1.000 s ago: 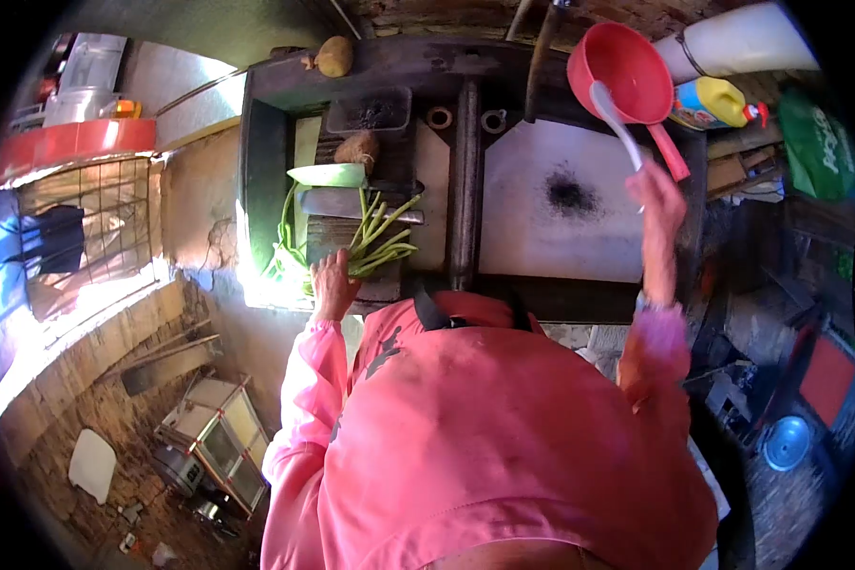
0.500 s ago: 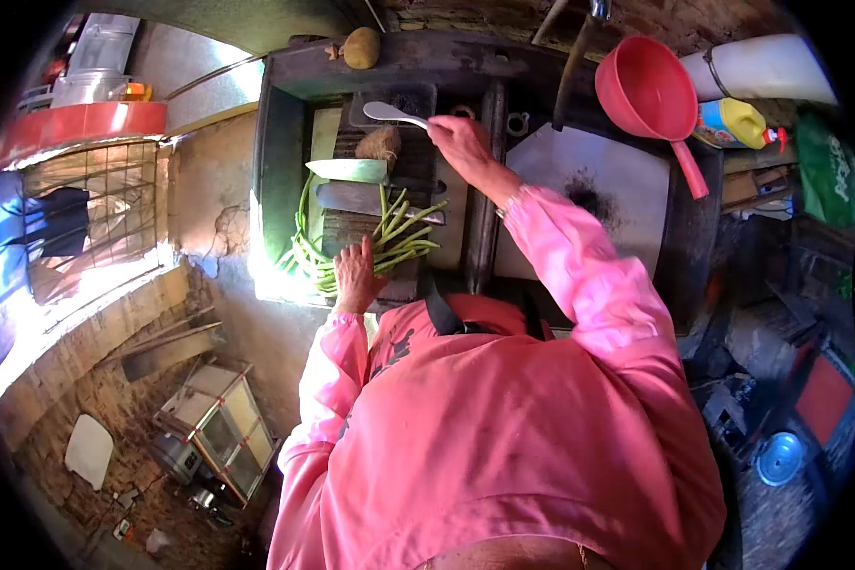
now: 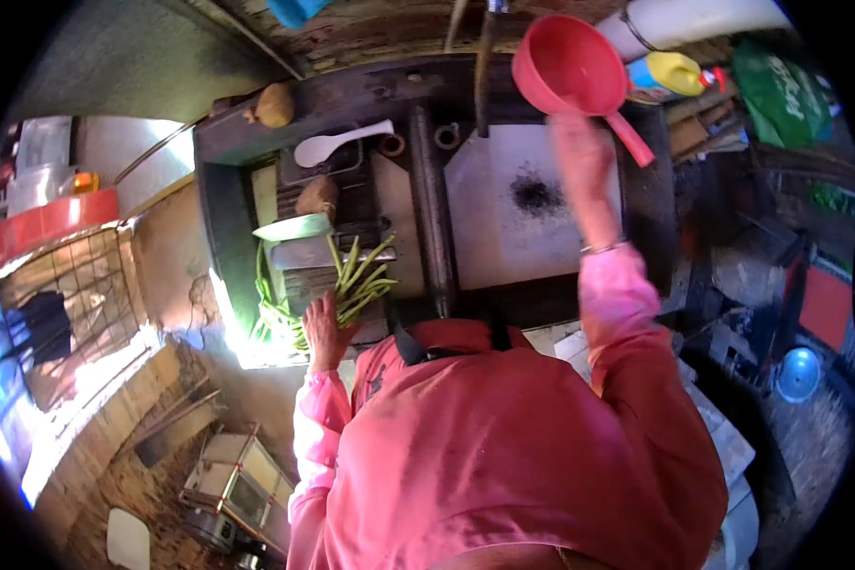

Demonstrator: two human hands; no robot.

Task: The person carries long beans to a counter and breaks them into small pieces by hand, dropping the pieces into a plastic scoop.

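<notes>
My left hand rests on a bunch of long green beans, fingers stretched out over them. Just above the beans lies a wide-bladed knife on a dark ribbed board. Beside the knife are a long, pale, pointed piece and a rough brown lump. A white rice spoon lies across a dark tray. My right hand, smeared by motion, is at the lower rim of the red dipper; whether its fingers grip it cannot be made out.
A dark double basin holds these things, a divider down its middle. Black specks dot the right basin's pale floor. A tap hangs over it. A yellow bottle and a green bag sit right; a brown lump is on the back ledge.
My right hand has let go of the white spoon, which now lies on the tray, and moved right to the red dipper. My left hand stays at the beans. The view has shifted.
</notes>
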